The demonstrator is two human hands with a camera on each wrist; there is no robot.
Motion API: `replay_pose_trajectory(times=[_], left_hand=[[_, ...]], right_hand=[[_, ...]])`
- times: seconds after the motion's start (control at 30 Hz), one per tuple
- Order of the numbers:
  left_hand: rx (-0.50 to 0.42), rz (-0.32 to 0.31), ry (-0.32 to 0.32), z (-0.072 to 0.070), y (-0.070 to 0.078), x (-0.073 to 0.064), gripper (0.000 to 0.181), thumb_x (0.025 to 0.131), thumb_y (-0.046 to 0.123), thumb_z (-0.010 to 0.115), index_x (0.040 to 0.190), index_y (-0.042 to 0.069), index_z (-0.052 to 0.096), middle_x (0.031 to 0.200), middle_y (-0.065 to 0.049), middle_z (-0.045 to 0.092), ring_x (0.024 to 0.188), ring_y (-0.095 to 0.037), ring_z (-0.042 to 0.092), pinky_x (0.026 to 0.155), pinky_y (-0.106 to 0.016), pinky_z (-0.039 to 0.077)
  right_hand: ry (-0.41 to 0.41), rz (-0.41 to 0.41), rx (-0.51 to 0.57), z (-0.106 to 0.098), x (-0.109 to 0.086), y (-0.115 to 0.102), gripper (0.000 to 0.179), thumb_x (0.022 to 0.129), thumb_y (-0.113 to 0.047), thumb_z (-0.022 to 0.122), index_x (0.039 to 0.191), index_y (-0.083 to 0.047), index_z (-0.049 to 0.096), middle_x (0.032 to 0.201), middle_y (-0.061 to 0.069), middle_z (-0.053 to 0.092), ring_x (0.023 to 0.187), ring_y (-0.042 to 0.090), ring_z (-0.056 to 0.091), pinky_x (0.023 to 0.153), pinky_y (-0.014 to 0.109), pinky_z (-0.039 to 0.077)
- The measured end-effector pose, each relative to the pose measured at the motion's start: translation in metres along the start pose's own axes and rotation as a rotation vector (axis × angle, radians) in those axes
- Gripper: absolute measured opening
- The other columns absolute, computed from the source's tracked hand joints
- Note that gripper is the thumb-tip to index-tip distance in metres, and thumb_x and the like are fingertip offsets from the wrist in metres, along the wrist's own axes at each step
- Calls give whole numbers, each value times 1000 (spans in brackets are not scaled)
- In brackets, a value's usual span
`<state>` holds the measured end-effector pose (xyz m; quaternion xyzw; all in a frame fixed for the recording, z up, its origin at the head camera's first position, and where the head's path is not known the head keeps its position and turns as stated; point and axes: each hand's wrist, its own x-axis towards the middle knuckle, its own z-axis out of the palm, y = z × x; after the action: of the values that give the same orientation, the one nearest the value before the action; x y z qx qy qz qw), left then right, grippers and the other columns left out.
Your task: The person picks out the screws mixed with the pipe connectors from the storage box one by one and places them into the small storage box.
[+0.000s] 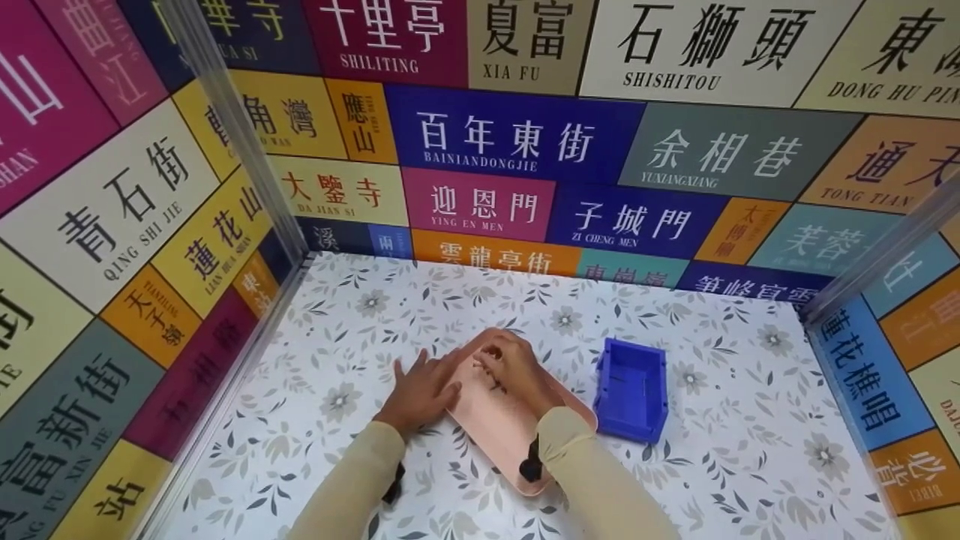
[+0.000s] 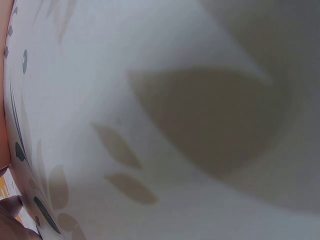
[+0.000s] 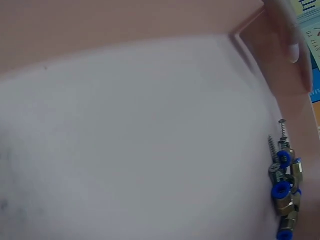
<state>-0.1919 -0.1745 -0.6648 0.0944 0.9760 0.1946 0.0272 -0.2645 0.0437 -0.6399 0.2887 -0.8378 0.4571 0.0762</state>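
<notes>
In the head view, a long pink tray [image 1: 491, 427] lies slantwise on the table. My left hand [image 1: 424, 391] rests at its left rim, fingers spread and thumb over the edge. The right hand [image 1: 521, 369] reaches inside the tray's far part with curled fingertips close together; whether they pinch a small part is too small to tell. Small dark parts lie below those fingers. Up close, the right wrist view shows screws [image 3: 283, 129] and brass fittings with blue rings [image 3: 284, 197] heaped in the tray. Part of a hand [image 2: 12, 220] shows in the left wrist view's corner.
A blue plastic bin [image 1: 632, 390] stands just right of the tray. White floral cloth [image 1: 341, 401] covers the table. Walls of coloured panels with lettering [image 1: 517, 142] enclose the back and both sides, with clear corner posts [image 1: 244, 127].
</notes>
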Motion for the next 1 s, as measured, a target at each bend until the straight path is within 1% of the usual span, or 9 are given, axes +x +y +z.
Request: replay_pose_trajectory(times=[0.07,0.13,0.2,0.43,0.5,0.6,0.7,0.83,1.0], left_hand=[[-5,7,9,1,0,0,64,104,58,35,163,42,17,159,-1,48,154,-45,25,116,-81,7],[-1,5,14,1,0,1,64,104,58,36,163,43,17,158,0,49,154,-45,26,116,-80,7],[-5,5,19,1,1,1,64,104,57,38,163,43,18,157,-1,50,154,-45,26,116,-80,8],[8,-43,-18,1,3,1,65,103,60,35,163,44,14,160,3,46,157,-39,21,118,-78,4],[8,-53,-26,0,4,1,65,103,60,35,163,44,14,161,4,44,157,-39,21,119,-77,4],[6,-61,-34,-1,6,1,65,103,60,35,163,45,13,162,5,42,157,-39,20,119,-76,4],[11,-67,-38,-1,6,0,64,103,61,34,162,47,12,163,7,41,158,-38,19,120,-76,4],[20,-73,-47,0,5,0,65,103,63,31,162,48,9,165,8,37,158,-37,17,121,-74,4],[11,-82,-49,2,4,1,64,102,63,30,162,49,9,166,8,35,159,-35,15,121,-73,1]], right_hand=[[35,-54,-34,-3,1,-1,4,92,-14,76,90,-11,76,92,2,65,79,12,63,69,27,56],[62,-96,-62,-6,2,-3,6,91,-15,78,89,-10,75,87,3,65,77,15,64,67,29,56],[85,-119,-69,-10,3,-6,8,90,-17,79,88,-9,75,84,4,63,74,17,63,64,29,55],[111,-80,-64,-30,6,-13,12,91,-22,78,89,-10,76,83,1,62,74,14,62,63,25,54],[123,-86,-70,-36,7,-14,11,91,-21,79,87,-11,75,83,0,63,74,14,63,63,24,54],[145,-117,-85,-49,7,-14,9,89,-18,80,86,-11,75,83,0,63,74,18,64,64,26,55],[176,-175,-114,-64,7,-13,10,88,-16,81,84,-10,74,82,2,64,73,22,64,64,29,55],[203,-202,-140,-87,4,-11,12,89,-18,81,83,-9,74,81,3,64,73,20,64,65,32,56],[252,-225,-156,-119,-2,-5,13,88,-18,82,83,-9,74,80,2,64,71,17,63,62,35,56]])
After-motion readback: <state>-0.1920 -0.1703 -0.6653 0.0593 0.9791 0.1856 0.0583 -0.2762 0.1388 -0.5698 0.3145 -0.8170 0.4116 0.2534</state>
